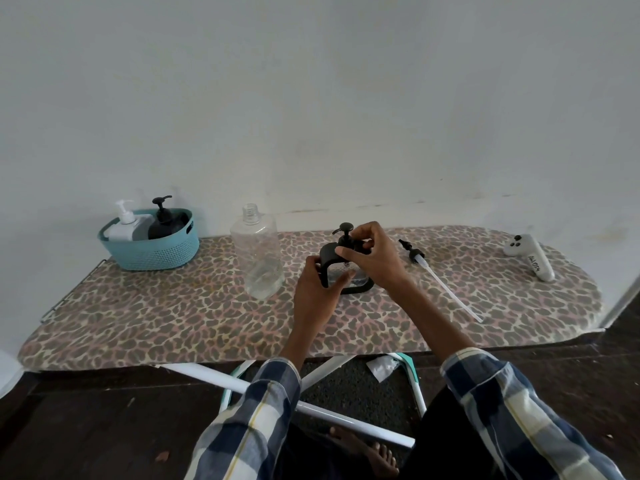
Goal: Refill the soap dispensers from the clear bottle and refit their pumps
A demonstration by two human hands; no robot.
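Gripping now: both hands on one dispenser, mid-bench
Left hand (317,284): grip wrapped round the dispenser's black frame, thumb on near side
Right hand (372,259): fingers pinched on the collar of the black pump (345,233), pump sits in the neck
Dispenser (349,275): clear body in black frame, upright on the bench (173,320), leopard-print cover
Clear bottle (258,252): uncapped, upright, just left of the dispenser, apart from it, looks nearly empty
Loose pump (433,271): black head, long white tube, lying flat to the right
Basket (152,249): teal, far left, holds a white dispenser (124,225) and a black dispenser (164,223), both with pumps on
White controller (530,256): far right end, lying flat
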